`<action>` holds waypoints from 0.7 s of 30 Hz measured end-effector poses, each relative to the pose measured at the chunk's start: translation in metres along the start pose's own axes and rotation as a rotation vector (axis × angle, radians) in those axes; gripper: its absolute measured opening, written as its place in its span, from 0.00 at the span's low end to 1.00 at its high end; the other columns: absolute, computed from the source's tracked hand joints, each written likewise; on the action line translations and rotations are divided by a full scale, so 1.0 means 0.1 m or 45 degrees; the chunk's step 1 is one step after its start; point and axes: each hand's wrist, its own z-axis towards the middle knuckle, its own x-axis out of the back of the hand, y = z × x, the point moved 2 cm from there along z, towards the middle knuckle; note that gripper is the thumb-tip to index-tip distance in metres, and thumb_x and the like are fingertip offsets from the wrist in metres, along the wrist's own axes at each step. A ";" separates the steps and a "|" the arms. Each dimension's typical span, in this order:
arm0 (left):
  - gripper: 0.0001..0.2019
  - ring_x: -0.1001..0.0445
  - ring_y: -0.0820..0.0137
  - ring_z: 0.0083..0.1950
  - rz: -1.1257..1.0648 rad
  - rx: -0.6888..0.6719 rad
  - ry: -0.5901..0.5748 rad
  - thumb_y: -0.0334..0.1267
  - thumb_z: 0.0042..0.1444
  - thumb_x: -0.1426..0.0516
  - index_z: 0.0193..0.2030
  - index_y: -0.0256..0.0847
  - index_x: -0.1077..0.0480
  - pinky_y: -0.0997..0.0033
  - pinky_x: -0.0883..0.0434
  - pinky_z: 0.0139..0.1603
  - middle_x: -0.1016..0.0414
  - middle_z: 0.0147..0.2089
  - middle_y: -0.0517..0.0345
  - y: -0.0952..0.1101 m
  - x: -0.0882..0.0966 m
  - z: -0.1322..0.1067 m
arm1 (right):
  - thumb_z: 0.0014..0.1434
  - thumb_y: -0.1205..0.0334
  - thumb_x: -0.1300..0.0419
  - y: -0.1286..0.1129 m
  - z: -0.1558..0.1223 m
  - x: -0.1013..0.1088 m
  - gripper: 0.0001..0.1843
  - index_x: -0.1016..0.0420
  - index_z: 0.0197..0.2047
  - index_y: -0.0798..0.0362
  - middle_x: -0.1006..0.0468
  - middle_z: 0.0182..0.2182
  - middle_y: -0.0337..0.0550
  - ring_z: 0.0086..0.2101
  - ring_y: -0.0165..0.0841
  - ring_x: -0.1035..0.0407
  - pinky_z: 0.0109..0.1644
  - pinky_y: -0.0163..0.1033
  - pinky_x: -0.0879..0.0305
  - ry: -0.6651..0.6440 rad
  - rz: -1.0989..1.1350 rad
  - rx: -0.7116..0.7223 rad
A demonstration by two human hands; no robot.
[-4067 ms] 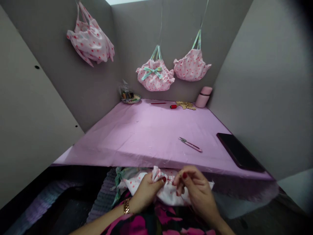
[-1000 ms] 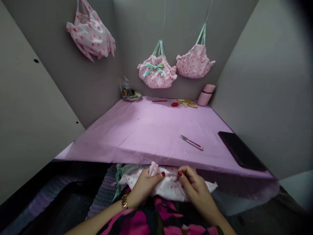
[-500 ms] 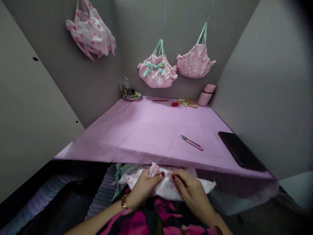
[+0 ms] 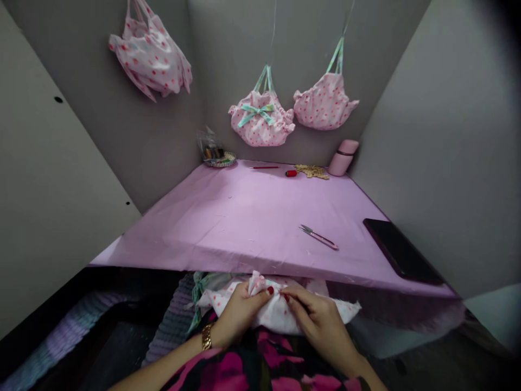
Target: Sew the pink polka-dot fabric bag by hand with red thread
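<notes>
A white cloth with pinkish-red dots (image 4: 277, 316) lies over my lap, just below the table's front edge. My left hand (image 4: 243, 308) pinches a gathered fold of it, thumb on top. At the same fold, my right hand (image 4: 313, 310) is closed, thumb and forefinger pressed together on the cloth. Whether a needle sits between those fingertips is too small to make out. Mint-green ribbon (image 4: 198, 288) hangs at the cloth's left side. On the table, ahead and to the right of my hands, lies a pair of thread snips (image 4: 318, 237).
A dark phone (image 4: 401, 250) rests at the table's (image 4: 244, 217) right edge. Along the back stand a pink flask (image 4: 343, 158), a red thread spool (image 4: 291, 173), a beige lacy piece (image 4: 312, 172), a red pencil-like stick (image 4: 264, 167) and a woven tray (image 4: 228, 159). Dotted cloth bags (image 4: 262, 122) hang above.
My right fingertips have shifted slightly left along the fold, closer to my left thumb. The left hand keeps its grip, and the things on the table stay put.
</notes>
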 end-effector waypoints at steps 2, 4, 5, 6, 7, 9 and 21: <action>0.11 0.37 0.74 0.27 0.012 -0.016 0.008 0.40 0.45 0.42 0.31 0.32 0.32 0.74 0.40 0.30 0.33 0.26 0.58 0.00 0.00 0.00 | 0.58 0.67 0.52 -0.01 0.00 0.00 0.14 0.29 0.44 0.51 0.26 0.39 0.43 0.39 0.34 0.32 0.42 0.34 0.38 -0.009 0.012 -0.009; 0.11 0.38 0.74 0.26 0.034 -0.031 0.017 0.40 0.45 0.42 0.30 0.32 0.33 0.75 0.40 0.29 0.33 0.26 0.58 0.00 0.01 0.01 | 0.58 0.67 0.52 -0.02 0.00 0.01 0.14 0.28 0.43 0.51 0.25 0.38 0.43 0.38 0.34 0.32 0.42 0.34 0.38 -0.023 0.030 -0.016; 0.10 0.38 0.75 0.26 0.052 -0.037 0.018 0.40 0.45 0.42 0.29 0.32 0.33 0.75 0.41 0.29 0.33 0.26 0.58 0.00 0.01 0.01 | 0.58 0.66 0.52 -0.02 0.00 0.01 0.13 0.28 0.42 0.51 0.25 0.37 0.43 0.37 0.34 0.32 0.41 0.34 0.38 -0.030 0.044 -0.024; 0.10 0.39 0.75 0.26 0.071 -0.043 0.017 0.40 0.45 0.42 0.28 0.33 0.33 0.75 0.41 0.28 0.34 0.25 0.59 0.00 0.01 0.01 | 0.58 0.66 0.52 -0.01 0.00 0.01 0.13 0.28 0.42 0.52 0.25 0.35 0.43 0.35 0.34 0.32 0.38 0.33 0.38 -0.042 0.061 -0.040; 0.10 0.40 0.75 0.25 0.091 -0.049 0.012 0.40 0.45 0.43 0.28 0.33 0.33 0.76 0.42 0.27 0.35 0.25 0.59 0.01 0.01 0.01 | 0.58 0.65 0.51 0.00 0.00 0.01 0.13 0.30 0.43 0.52 0.25 0.32 0.42 0.32 0.33 0.32 0.34 0.32 0.38 -0.054 0.080 -0.065; 0.10 0.40 0.76 0.25 0.125 -0.059 0.001 0.40 0.46 0.43 0.28 0.33 0.33 0.76 0.42 0.27 0.36 0.24 0.61 0.02 0.01 0.00 | 0.58 0.63 0.51 0.02 0.00 0.01 0.15 0.35 0.48 0.54 0.27 0.23 0.39 0.23 0.31 0.34 0.25 0.31 0.41 -0.081 0.119 -0.132; 0.11 0.43 0.76 0.23 0.261 -0.079 0.031 0.42 0.44 0.43 0.23 0.36 0.37 0.77 0.44 0.25 0.39 0.21 0.64 0.07 -0.01 -0.02 | 0.58 0.61 0.51 -0.04 0.04 0.03 0.13 0.29 0.40 0.56 0.26 0.28 0.42 0.29 0.32 0.33 0.31 0.32 0.40 -0.155 0.316 -0.203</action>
